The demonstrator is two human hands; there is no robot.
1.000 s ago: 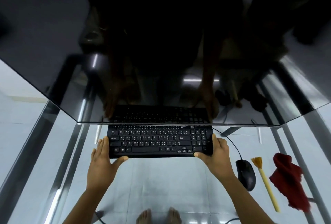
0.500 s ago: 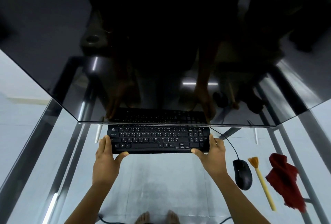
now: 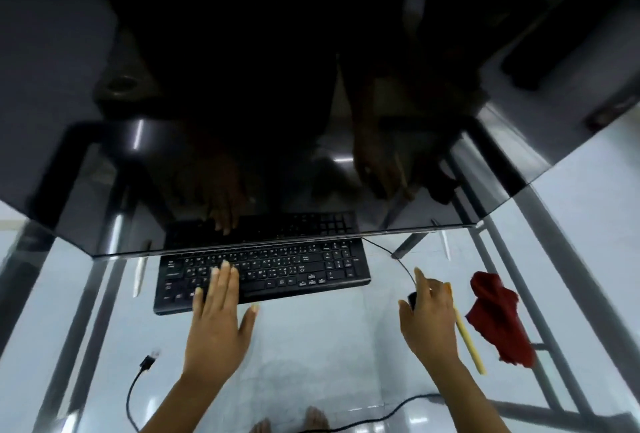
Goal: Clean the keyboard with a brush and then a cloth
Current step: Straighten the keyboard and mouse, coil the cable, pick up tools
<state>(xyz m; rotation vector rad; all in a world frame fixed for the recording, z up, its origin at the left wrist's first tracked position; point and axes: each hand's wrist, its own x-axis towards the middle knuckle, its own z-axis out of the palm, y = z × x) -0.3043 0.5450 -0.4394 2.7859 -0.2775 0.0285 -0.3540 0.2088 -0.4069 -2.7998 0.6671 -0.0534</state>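
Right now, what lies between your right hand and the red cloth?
Only the yellow brush, its handle running between the right hand and the red cloth; the head view shows it.

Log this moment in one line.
left hand: flat on keyboard | right hand: over mouse, beside brush, grip unclear | brush: on table | cloth: right of brush

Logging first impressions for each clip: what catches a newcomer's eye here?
A huge dark monitor fills the upper view, mirroring the black keyboard below it. The left hand lies flat on its left keys; the right hand hovers by the yellow brush, with the red cloth further right.
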